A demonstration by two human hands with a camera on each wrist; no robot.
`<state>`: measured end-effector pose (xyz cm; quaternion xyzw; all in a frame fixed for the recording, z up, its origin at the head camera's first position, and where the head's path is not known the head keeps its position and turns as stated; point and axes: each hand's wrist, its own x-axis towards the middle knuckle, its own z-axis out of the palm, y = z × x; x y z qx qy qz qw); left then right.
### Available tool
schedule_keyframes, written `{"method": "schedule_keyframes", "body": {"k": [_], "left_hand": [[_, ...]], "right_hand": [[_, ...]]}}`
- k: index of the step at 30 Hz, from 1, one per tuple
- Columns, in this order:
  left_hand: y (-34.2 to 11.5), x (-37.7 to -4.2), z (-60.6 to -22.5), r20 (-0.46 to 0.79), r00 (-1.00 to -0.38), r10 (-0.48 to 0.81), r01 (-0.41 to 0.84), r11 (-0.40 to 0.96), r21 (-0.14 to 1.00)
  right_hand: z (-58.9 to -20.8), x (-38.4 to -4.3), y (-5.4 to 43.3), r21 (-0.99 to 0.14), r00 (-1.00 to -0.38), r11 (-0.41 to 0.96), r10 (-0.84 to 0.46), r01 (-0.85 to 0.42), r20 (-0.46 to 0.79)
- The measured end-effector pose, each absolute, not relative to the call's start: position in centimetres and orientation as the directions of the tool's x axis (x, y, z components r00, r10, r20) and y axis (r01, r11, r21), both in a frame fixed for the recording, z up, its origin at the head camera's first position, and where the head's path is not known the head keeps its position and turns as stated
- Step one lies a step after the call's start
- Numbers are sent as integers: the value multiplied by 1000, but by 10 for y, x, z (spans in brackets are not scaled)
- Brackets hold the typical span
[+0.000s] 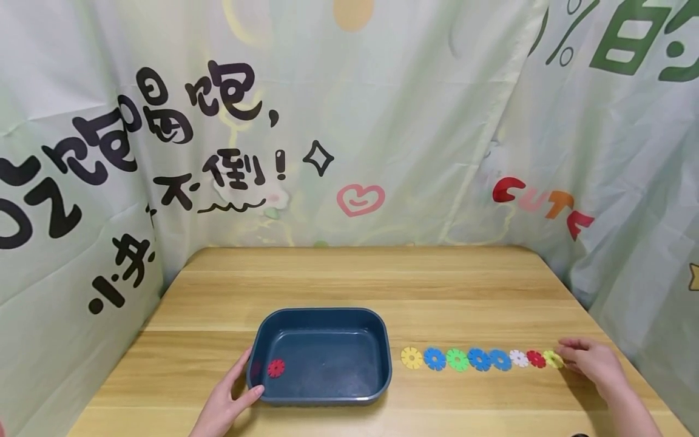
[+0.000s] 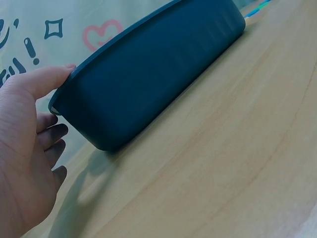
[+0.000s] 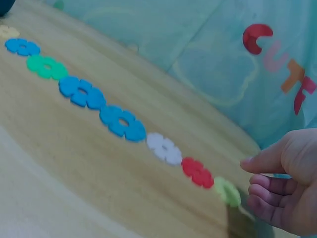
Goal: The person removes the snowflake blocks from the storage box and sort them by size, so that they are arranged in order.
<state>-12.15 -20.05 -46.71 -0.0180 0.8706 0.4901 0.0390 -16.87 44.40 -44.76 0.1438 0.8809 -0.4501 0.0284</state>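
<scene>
At the left end of a dark blue plastic tub (image 1: 327,397), my left hand (image 1: 224,397) grips the rim. In the left wrist view the thumb (image 2: 52,79) lies on the rim and the other fingers are curled below it. A red notched flower-shaped disc (image 1: 276,368) lies inside the tub. To its right runs a row of flat flower discs: yellow (image 1: 412,358), blue (image 1: 434,359), green (image 1: 457,359), two more blue, white (image 1: 519,358), red (image 1: 536,359) and yellow-green (image 3: 228,192). My right hand (image 1: 595,364) hovers beside the yellow-green disc, fingers loosely bent, nothing visible between them.
A light wooden table (image 1: 349,273) carries everything. Printed curtains (image 1: 415,121) hang along its back and both sides. A small dark object (image 1: 580,434) shows at the bottom edge of the head view, mostly cut off.
</scene>
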Motion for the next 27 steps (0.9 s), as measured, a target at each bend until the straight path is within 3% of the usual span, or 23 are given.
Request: {"method": "schedule_keyframes", "body": {"k": [7,18,27], "left_hand": [[-201,-120,-466,-71,-997,15,-54,500,864],[-201,-120,-465,-70,-997,12,-54,503,863],[-203,-121,-470,-48,-999,21,-31,502,864]], "right_hand": [[-421,-178,418,-764,-980,613,136,201,-149],[-392,-194,341,-868,-999,496,-13,24,-35],[-377,-212,275,-911,-985,408,-173,-55,-17]]}}
